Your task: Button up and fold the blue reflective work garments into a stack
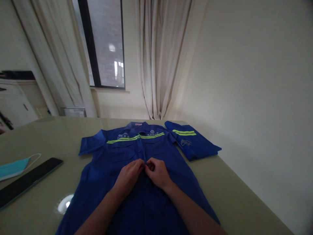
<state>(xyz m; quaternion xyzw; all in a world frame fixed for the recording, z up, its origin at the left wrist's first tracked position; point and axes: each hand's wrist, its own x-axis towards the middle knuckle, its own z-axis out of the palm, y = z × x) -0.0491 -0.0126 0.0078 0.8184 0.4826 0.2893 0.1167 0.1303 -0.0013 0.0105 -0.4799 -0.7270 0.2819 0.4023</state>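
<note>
A blue short-sleeved work shirt (117,153) lies spread face up, its collar pointing away from me and a yellow-green reflective stripe across the chest. My left hand (130,174) pinches one side of the front opening near the middle of the shirt. Close against it, my right hand (158,173) pinches the other side of the same opening, thumb and fingers curled together. The fingertips of both hands almost meet at the centre line. Any button between them is too small or hidden to see.
A folded blue garment (198,143) with similar stripes lies beside the right sleeve, near the wall (256,98). On the left of the table (234,195) are a black phone (29,181) and a light-blue face mask (14,168). Curtains (158,58) hang behind the table.
</note>
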